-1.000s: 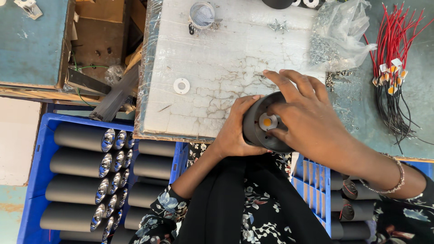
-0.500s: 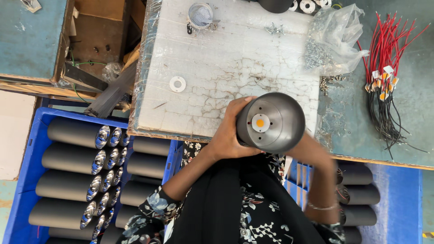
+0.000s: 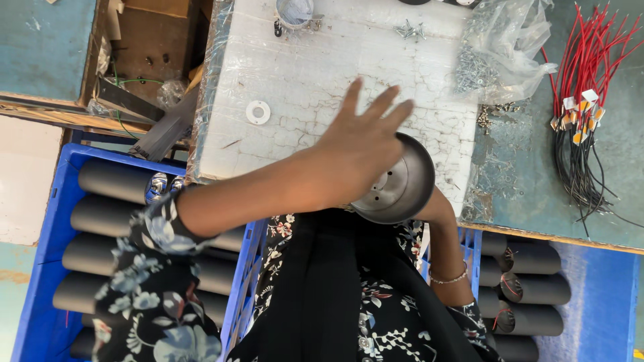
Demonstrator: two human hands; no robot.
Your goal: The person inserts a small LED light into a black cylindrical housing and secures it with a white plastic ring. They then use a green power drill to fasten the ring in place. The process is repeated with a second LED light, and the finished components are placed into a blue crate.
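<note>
Fingers of my left hand [image 3: 365,144] are spread wide and flat, grasping nothing; the palm hovers over the white worktop [image 3: 302,80] and covers the left rim of the dark metal lamp housing [image 3: 399,184]. Whether the palm really touches the rim, I cannot tell. My right hand is hidden behind the housing; only the forearm with a thin bracelet [image 3: 448,278] shows below it, so I cannot say how this hand grips.

The housing is at the near edge of the worktop, in front of my body. Its open round end faces up toward me, and I see the silver inner plate with small holes. So its long axis points away from the camera, downward, almost along my line of sight.

On the worktop, a white ring [image 3: 257,112] lies well apart to the left of my hand. Blue crate [image 3: 47,221] with dark tubes stands at my left side.
</note>
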